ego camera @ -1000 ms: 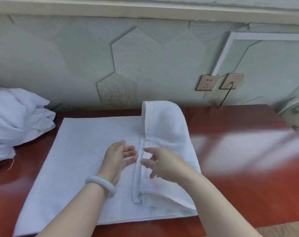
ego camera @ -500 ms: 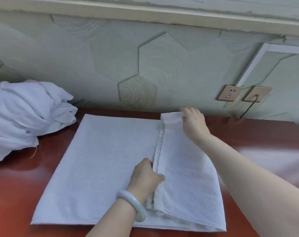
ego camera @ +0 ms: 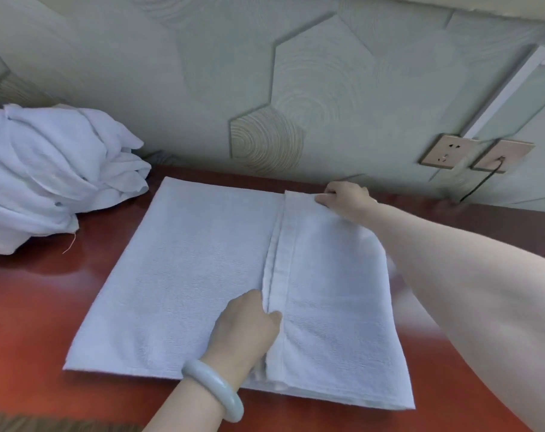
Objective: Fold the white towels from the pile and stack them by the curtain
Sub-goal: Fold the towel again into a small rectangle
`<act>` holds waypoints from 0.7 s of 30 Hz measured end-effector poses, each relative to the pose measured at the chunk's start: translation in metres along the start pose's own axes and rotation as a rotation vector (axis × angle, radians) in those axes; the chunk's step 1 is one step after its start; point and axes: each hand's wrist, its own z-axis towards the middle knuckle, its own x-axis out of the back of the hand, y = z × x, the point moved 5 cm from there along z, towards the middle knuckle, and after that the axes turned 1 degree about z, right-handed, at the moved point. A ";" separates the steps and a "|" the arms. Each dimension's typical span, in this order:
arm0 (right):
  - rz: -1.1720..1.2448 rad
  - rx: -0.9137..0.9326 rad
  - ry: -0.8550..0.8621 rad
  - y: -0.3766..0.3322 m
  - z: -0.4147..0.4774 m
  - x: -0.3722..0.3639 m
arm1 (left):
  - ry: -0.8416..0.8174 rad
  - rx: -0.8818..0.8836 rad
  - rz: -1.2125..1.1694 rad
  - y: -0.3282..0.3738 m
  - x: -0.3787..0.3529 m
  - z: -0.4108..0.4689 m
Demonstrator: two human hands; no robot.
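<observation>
Pinched shut on cloth, both grips are set at opposite ends of one hem. The left hand (ego camera: 246, 328) is closed on the near end of the folded flap's edge, at about 6 o'clock on the towel (ego camera: 196, 275), with the thumb laid on top and the fingers curled in at the hem. The right hand (ego camera: 346, 198) is closed on the flap's far corner at about 1 o'clock, close by the wall. Neither grip is wide or loose; towel is held in each.

The towel itself is spread flat on the red bench (ego camera: 31, 307), with its right-hand part turned over toward the middle, so the hem is run from 12 down to 6 across the cloth. That two-point hold is judged to have a purpose: with both ends of the edge held, the hem can be drawn straight and squared to the towel's sides before it is pressed flat. The single layer out at 9 o'clock is left bare, presumably to be folded over next.

Over at 10 o'clock the pile (ego camera: 52, 176) of crumpled white towels is heaped on the bench against the wall, just beside the spread towel's far left corner, within easy reach of the left arm. A pale bangle (ego camera: 215, 388) is worn on the left wrist. Two wall sockets (ego camera: 449, 151) are seen at 2 o'clock, a dark cable (ego camera: 480, 185) hanging from the right one.

No curtain and no finished stack are in view, so the job is judged to be early, with this fold only partly made.
</observation>
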 end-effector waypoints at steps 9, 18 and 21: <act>-0.215 0.036 0.117 0.025 0.001 0.002 | 0.014 -0.045 0.058 -0.001 -0.005 -0.013; -0.306 0.136 0.438 0.009 -0.014 0.004 | 0.106 -0.050 0.111 0.007 0.001 -0.018; -0.309 0.145 0.389 -0.006 -0.037 -0.009 | 0.079 -0.056 0.151 0.008 -0.001 -0.017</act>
